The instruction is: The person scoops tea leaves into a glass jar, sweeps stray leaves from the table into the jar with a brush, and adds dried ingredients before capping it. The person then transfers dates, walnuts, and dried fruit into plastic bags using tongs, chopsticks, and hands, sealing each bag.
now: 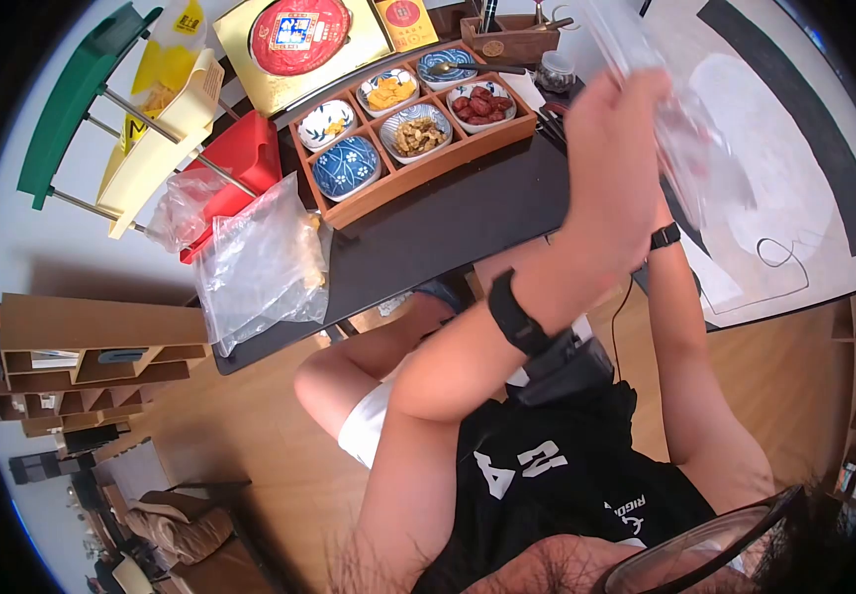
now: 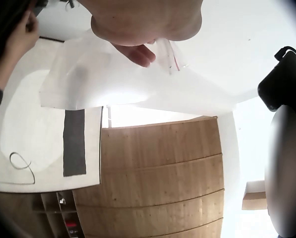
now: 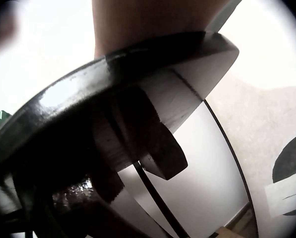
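My left hand, blurred in the head view, is raised over the right side of the table and grips a clear plastic bag. In the left wrist view the same bag hangs from that hand, with a thin red line near its gathered edge. My right forearm, wearing a dark watch, reaches up behind the bag, and its hand is mostly hidden in the head view. At the left wrist view's edge, the right hand is beside a dark shape; I cannot tell whether it holds anything.
A wooden divided tray has bowls of walnuts, red dates and yellow pieces, plus a spoon. Left stand a tiered rack and another clear bag. Behind is a gold box.
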{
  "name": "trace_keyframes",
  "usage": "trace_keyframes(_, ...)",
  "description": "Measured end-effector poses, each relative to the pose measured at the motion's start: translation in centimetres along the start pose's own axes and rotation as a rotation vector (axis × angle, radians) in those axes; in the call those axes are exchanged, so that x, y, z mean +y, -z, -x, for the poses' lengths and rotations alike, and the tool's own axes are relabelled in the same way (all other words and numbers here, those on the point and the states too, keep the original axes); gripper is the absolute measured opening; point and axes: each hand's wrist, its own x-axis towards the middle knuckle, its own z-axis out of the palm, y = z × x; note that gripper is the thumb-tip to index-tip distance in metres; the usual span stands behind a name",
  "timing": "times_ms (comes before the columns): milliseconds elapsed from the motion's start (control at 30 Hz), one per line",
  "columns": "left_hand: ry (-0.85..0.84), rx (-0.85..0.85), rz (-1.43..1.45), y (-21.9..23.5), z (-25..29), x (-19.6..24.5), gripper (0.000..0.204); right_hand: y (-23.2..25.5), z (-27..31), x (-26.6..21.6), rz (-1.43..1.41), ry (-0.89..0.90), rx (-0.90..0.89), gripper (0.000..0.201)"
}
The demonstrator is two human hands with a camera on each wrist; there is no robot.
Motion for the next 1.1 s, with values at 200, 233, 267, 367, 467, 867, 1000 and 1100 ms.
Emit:
trace_keyframes(200,0.101,0.108,0.199,-1.9,2.9,-6.6,0.022,0.1,-0.3,-0.1,-0.077,-0.083,-0.099,0.021)
trace_keyframes(233,0.111,0.097,0.19,-2.7,2.8,-6.9,0.022,0.2,-0.4,-0.5,-0.079,-0.084,-0.101,0.021)
trace_keyframes(267,0.122,0.084,0.181,-3.4,2.8,-7.1,0.022,0.6,-0.7,-1.0,-0.058,-0.078,-0.115,0.021)
trace_keyframes(367,0.026,-0.025,0.181,-4.7,-0.4,-7.7,0.022,1.0,-0.7,-1.5,-0.058,-0.092,-0.123,0.022)
trace_keyframes(467,-0.063,-0.061,0.209,-6.5,-3.9,-8.1,0.023,0.9,-0.7,-1.0,-0.09,-0.091,-0.127,0.022)
trace_keyframes(867,-0.096,-0.054,-0.222,2.8,0.3,2.6,0.02,0.5,0.2,0.2,-0.276,-0.053,-0.045,0.02)
trace_keyframes(1000,0.104,-0.143,-0.412,6.0,2.4,11.0,0.023,0.4,-0.4,-0.1,-0.248,-0.045,-0.065,0.02)
trace_keyframes(1100,0.24,-0.18,-0.692,9.4,1.1,13.4,0.023,1.3,-0.7,-1.6,-0.128,-0.1,-0.144,0.02)
